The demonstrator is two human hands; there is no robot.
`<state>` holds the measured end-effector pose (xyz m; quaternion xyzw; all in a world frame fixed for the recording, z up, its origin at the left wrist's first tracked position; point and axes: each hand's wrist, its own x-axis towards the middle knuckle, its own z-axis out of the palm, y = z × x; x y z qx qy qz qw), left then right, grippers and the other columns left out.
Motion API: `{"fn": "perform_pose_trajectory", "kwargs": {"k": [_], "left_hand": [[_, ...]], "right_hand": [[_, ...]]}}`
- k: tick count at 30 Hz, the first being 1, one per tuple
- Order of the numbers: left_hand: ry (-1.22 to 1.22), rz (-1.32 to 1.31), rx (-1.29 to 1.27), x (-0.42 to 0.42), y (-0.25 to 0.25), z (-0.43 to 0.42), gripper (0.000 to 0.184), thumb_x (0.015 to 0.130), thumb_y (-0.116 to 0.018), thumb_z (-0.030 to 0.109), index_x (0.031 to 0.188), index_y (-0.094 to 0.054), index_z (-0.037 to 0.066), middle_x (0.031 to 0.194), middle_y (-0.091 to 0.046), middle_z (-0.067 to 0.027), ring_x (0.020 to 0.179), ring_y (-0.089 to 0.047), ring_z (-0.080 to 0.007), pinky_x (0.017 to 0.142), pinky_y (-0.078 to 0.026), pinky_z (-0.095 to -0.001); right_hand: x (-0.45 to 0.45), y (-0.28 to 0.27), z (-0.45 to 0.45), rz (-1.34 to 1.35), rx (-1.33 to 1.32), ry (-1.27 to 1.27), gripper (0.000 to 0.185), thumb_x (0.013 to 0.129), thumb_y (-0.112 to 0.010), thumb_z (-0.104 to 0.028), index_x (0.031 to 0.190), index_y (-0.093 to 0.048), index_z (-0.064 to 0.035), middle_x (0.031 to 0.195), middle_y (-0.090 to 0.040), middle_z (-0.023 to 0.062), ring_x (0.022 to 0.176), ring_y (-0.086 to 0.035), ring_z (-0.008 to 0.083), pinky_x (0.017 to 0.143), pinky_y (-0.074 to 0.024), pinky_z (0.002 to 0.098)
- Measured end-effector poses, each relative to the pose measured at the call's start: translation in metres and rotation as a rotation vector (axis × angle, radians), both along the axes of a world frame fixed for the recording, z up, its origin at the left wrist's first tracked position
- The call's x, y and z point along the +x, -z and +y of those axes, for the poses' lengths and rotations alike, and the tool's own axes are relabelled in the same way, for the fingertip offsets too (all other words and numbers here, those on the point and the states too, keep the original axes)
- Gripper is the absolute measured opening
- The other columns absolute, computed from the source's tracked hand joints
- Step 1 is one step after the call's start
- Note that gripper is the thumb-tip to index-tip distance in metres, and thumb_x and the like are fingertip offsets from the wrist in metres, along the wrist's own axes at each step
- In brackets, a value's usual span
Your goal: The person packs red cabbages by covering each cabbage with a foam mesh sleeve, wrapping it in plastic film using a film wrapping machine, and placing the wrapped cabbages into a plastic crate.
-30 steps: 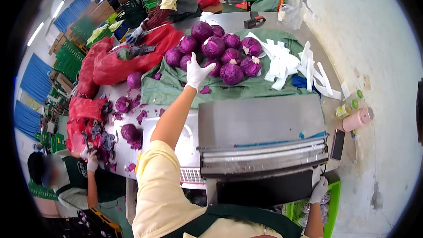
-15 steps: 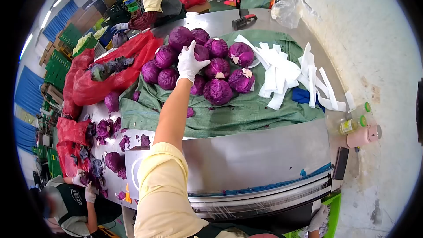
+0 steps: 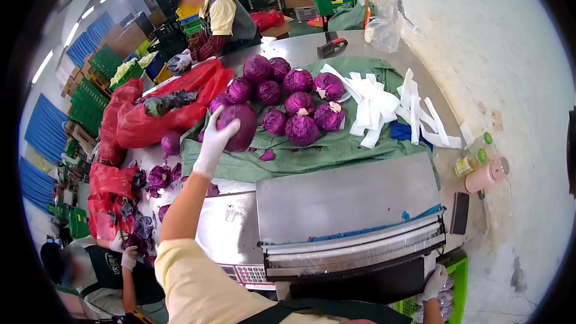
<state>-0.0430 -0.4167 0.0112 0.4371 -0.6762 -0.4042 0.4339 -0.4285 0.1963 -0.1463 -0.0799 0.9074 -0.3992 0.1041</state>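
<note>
My gloved left hand [image 3: 219, 141] is wrapped around a red cabbage [image 3: 241, 127], lifted in front of the pile. Several more red cabbages [image 3: 300, 130] sit together on a green woven sheet [image 3: 288, 165] behind it. Down at the lower right, my gloved right hand [image 3: 435, 282] is beside the end of the film wrapper [image 3: 354, 204], above a green crate [image 3: 460, 291] with wrapped round items in it. Its fingers are partly hidden, and I cannot make out anything in them. Left of the wrapper is a scale [image 3: 228, 222] with a keypad.
White strips [image 3: 375, 105] lie right of the cabbages, near bottles [image 3: 471, 163], a pink flask [image 3: 486, 174] and a phone [image 3: 459, 213]. Red net sacks [image 3: 150, 123] and torn leaves line the left. One co-worker [image 3: 102, 276] works at lower left, another [image 3: 225, 18] across the table.
My left hand has taken a cabbage from the pile and drawn it left and nearer. The scale's plate and keypad have come into view as the camera shifted.
</note>
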Motion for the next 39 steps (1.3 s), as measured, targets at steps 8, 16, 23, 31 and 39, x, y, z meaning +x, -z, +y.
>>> {"fn": "perform_pose_trajectory", "kwargs": {"k": [8, 16, 23, 31, 39], "left_hand": [[-0.113, -1.226, -0.556, 0.061, -0.027, 0.190, 0.092, 0.057, -0.081, 0.026, 0.140, -0.041, 0.016, 0.138, -0.041, -0.0193, 0.124, -0.041, -0.0420, 0.097, -0.044, -0.0473], [-0.087, -1.326, -0.510, 0.055, 0.005, 0.268, 0.099, 0.056, -0.085, 0.022, 0.142, -0.038, 0.015, 0.143, -0.037, -0.0185, 0.132, -0.032, -0.0419, 0.111, -0.028, -0.0461], [-0.062, -0.972, -0.318, 0.079, 0.012, 0.259, 0.090, 0.071, -0.078, 0.021, 0.147, -0.031, 0.009, 0.149, -0.026, -0.0273, 0.139, -0.026, -0.0415, 0.112, -0.025, -0.0454], [-0.257, -0.815, -0.124, 0.103, 0.024, 0.279, 0.080, 0.082, -0.070, 0.021, 0.148, -0.028, 0.008, 0.150, -0.028, -0.0230, 0.141, -0.023, -0.0366, 0.114, -0.022, -0.0422], [-0.489, -0.407, -0.428, 0.031, -0.048, 0.328, 0.021, 0.091, -0.057, 0.001, 0.111, -0.062, -0.004, 0.113, -0.063, -0.0136, 0.108, -0.058, -0.0242, 0.098, -0.042, -0.0331]], "right_hand": [[0.007, -0.015, -0.009, -0.065, -0.113, -0.039, 0.031, 0.091, -0.042, -0.022, 0.086, -0.062, 0.0025, 0.080, -0.060, 0.0205, 0.073, -0.054, 0.0301, 0.072, -0.0422, 0.0391], [-0.037, -0.020, -0.009, 0.156, -0.126, -0.269, 0.019, 0.088, -0.055, -0.013, 0.099, -0.062, 0.0004, 0.089, -0.064, 0.0192, 0.087, -0.062, 0.0308, 0.080, -0.0468, 0.0369], [-0.150, -0.084, -0.157, 0.471, -0.169, -0.677, 0.023, 0.085, -0.051, -0.012, 0.103, -0.064, -0.0091, 0.103, -0.060, 0.0168, 0.103, -0.055, 0.0341, 0.089, -0.0443, 0.0406], [-0.231, 0.013, -0.352, 0.513, 0.227, -0.921, 0.036, 0.087, -0.049, -0.033, 0.116, -0.066, -0.0193, 0.142, -0.044, 0.0163, 0.133, -0.035, 0.0403, 0.110, -0.0302, 0.0453], [-0.174, -0.157, -0.304, 0.796, -0.272, -0.995, 0.021, 0.087, -0.056, -0.023, 0.100, -0.068, -0.0120, 0.103, -0.067, 0.0103, 0.108, -0.055, 0.0324, 0.096, -0.0417, 0.0438]]}}
